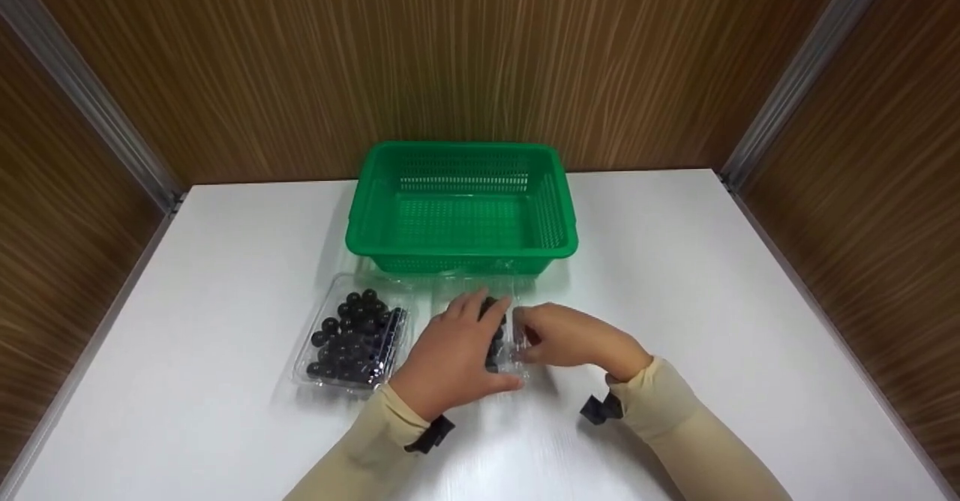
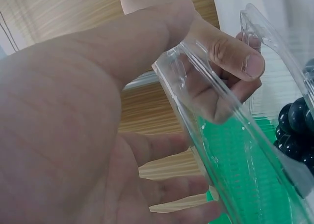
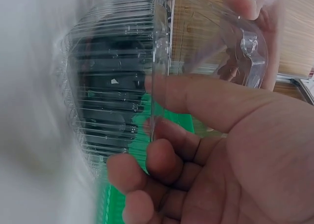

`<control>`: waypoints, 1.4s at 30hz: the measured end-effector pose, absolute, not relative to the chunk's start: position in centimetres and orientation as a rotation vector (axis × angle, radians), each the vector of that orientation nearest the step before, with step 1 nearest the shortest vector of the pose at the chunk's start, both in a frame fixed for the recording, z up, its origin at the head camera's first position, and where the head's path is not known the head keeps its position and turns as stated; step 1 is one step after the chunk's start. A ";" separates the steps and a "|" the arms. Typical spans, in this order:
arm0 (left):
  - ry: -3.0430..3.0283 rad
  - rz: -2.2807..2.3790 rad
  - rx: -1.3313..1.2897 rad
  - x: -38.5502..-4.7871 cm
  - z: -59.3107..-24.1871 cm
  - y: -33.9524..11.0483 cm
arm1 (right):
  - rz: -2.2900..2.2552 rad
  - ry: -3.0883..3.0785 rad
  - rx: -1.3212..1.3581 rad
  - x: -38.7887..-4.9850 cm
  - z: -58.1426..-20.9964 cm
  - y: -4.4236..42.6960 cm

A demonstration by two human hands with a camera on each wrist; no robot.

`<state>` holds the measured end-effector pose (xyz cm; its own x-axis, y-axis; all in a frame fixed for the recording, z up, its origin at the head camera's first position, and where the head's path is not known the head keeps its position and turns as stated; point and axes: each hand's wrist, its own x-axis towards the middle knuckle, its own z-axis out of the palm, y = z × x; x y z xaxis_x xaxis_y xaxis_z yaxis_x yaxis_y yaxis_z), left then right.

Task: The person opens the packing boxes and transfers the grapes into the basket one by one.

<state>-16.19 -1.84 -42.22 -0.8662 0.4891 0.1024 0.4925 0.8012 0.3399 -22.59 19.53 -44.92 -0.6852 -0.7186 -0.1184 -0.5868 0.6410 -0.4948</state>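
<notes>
A clear plastic clamshell box (image 3: pixel 110 52) with dark, glossy, grape-like balls (image 2: pixel 297 118) stands under both hands, its lid (image 2: pixel 221 94) partly raised. My left hand (image 1: pixel 454 355) reaches over it, fingers spread and fairly straight against the lid's outer side. From the right, my right hand (image 1: pixel 574 336) pinches the box's rim between thumb and forefinger, its other fingers curled beneath. To the left lies a second clear box (image 1: pixel 307 343), holding many of the same dark balls (image 1: pixel 349 347). My left hand hides much of the nearer box in the head view.
Just behind the boxes stands a green perforated basket (image 1: pixel 461 252) with nothing visible inside. The white table (image 1: pixel 690 283) extends to both sides. Wood-grain panels (image 1: pixel 465 51) enclose it at the back, left and right.
</notes>
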 end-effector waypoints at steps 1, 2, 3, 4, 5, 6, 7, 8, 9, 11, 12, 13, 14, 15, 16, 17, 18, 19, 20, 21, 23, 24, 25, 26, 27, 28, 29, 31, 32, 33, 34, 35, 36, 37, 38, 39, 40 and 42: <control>-2.968 -0.565 -0.809 -16.2 -42.3 -1.8 | -0.614 2.560 -1.046 -22.6 -45.0 19.5; -2.965 -0.567 -0.804 -16.1 -42.3 -1.7 | -0.610 2.565 -1.042 -22.5 -45.0 19.5; -2.966 -0.569 -0.797 -16.1 -42.4 -1.6 | -0.608 2.569 -1.035 -22.4 -45.0 19.5; -2.969 -0.567 -0.788 -16.1 -42.4 -1.4 | -0.608 2.572 -1.031 -22.4 -45.1 19.5; -2.975 -0.566 -0.780 -16.0 -42.5 -1.3 | -0.609 2.572 -1.027 -22.4 -45.2 19.5; -2.981 -0.564 -0.771 -16.0 -42.5 -1.2 | -0.616 2.572 -1.027 -22.3 -45.2 19.5; -2.986 -0.561 -0.760 -16.0 -42.5 -1.1 | -0.620 2.572 -1.026 -22.3 -45.3 19.5; -2.992 -0.557 -0.751 -16.0 -42.5 -1.1 | -0.623 2.570 -1.027 -22.3 -45.3 19.5; -2.998 -0.553 -0.745 -16.0 -42.5 -1.0 | -0.627 2.568 -1.029 -22.3 -45.3 19.5; -2.998 -0.561 -0.741 -15.9 -42.5 -1.0 | -0.630 2.565 -1.022 -22.3 -45.4 19.5; -2.995 -0.563 -0.741 -15.9 -42.4 -1.0 | -0.630 2.564 -1.017 -22.3 -45.3 19.5; -2.993 -0.568 -0.743 -15.9 -42.3 -1.1 | -0.627 2.563 -1.011 -22.3 -45.3 19.5; -2.992 -0.577 -0.744 -15.9 -42.2 -1.2 | -0.627 2.561 -1.009 -22.3 -45.3 19.5; -2.991 -0.586 -0.745 -15.9 -42.0 -1.2 | -0.628 2.558 -1.007 -22.3 -45.2 19.5; -2.991 -0.597 -0.745 -15.9 -41.9 -1.3 | -0.632 2.554 -1.003 -22.3 -45.2 19.5; -2.993 -0.609 -0.744 -15.9 -41.7 -1.4 | -0.636 2.549 -1.004 -22.3 -45.2 19.5; -2.997 -0.626 -0.740 -15.9 -41.6 -1.5 | -0.637 2.546 -1.004 -22.3 -45.2 19.5; -3.002 -0.642 -0.737 -15.9 -41.5 -1.6 | -0.639 2.543 -1.006 -22.4 -45.1 19.4; -3.007 -0.659 -0.731 -16.0 -41.3 -1.7 | -0.642 2.542 -1.006 -22.4 -45.1 19.5; -3.010 -0.676 -0.727 -16.0 -41.2 -1.8 | -0.642 2.541 -1.007 -22.5 -45.1 19.5; -3.021 -0.702 -0.718 -16.0 -40.9 -2.0 | -0.636 2.546 -1.008 -22.5 -45.1 19.5; -3.023 -0.708 -0.716 -16.0 -40.8 -2.1 | -0.633 2.550 -1.006 -22.6 -45.1 19.5; -3.025 -0.706 -0.715 -16.0 -40.7 -2.1 | -0.636 2.551 -1.011 -22.6 -45.0 19.5; -3.024 -0.706 -0.716 -16.0 -40.7 -2.2 | -0.632 2.554 -1.011 -22.6 -45.0 19.5; -3.022 -0.703 -0.719 -16.0 -40.6 -2.2 | -0.631 2.555 -1.013 -22.6 -45.0 19.5; -3.021 -0.698 -0.722 -15.9 -40.6 -2.3 | -0.629 2.556 -1.008 -22.6 -45.0 19.5; -3.019 -0.690 -0.727 -15.9 -40.5 -2.3 | -0.630 2.555 -1.004 -22.6 -45.0 19.5; -3.014 -0.667 -0.734 -15.7 -40.5 -2.3 | -0.628 2.552 -1.005 -22.7 -44.9 19.5; -3.011 -0.658 -0.737 -15.6 -40.5 -2.3 | -0.624 2.551 -1.002 -22.7 -44.9 19.4; -3.009 -0.645 -0.739 -15.4 -40.5 -2.3 | -0.624 2.549 -1.003 -22.7 -44.9 19.4; -3.007 -0.635 -0.742 -15.3 -40.5 -2.3 | -0.620 2.549 -1.003 -22.7 -44.9 19.4; -3.007 -0.626 -0.740 -15.2 -40.5 -2.3 | -0.619 2.547 -1.009 -22.7 -44.9 19.4; -3.005 -0.623 -0.739 -15.1 -40.5 -2.3 | -0.616 2.547 -1.015 -22.6 -44.9 19.4; -3.002 -0.622 -0.740 -15.0 -40.5 -2.3 | -0.614 2.546 -1.017 -22.6 -44.9 19.4; -3.001 -0.624 -0.739 -14.9 -40.4 -2.3 | -0.615 2.544 -1.021 -22.6 -44.9 19.4; -3.000 -0.623 -0.739 -14.9 -40.4 -2.3 | -0.613 2.544 -1.024 -22.6 -44.9 19.4; -2.999 -0.627 -0.736 -14.8 -40.4 -2.3 | -0.614 2.542 -1.026 -22.6 -45.0 19.4; -2.999 -0.631 -0.723 -14.8 -40.2 -2.4 | -0.622 2.537 -1.036 -22.6 -45.0 19.4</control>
